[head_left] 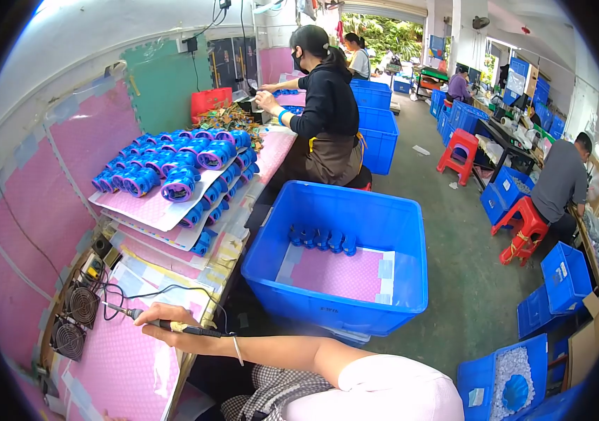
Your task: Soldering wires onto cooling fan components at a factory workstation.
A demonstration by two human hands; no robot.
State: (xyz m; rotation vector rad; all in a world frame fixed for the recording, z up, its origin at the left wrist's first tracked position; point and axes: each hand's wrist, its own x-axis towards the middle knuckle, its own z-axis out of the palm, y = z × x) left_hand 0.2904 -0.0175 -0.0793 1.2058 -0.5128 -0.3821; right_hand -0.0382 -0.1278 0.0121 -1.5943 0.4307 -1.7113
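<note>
My right hand (177, 328) is closed around the handle of a soldering iron (191, 329). The iron's metal tip points left, over a pink sheet (120, 368) taped on the workbench. A black cord runs near the iron across the bench. Left of the tip stand two small black fans (82, 306). Beyond my hand, blue round parts with purple rims (180, 184) sit in rows on stacked white boards (152, 210). My left hand is not in view.
A large blue bin (412, 295) stands right of the bench, with a row of blue parts (320, 238) on a pink sheet inside. A co-worker (324, 105) sits farther along the bench, near a red container (210, 102). Red stools (459, 156) and more blue bins stand on the right.
</note>
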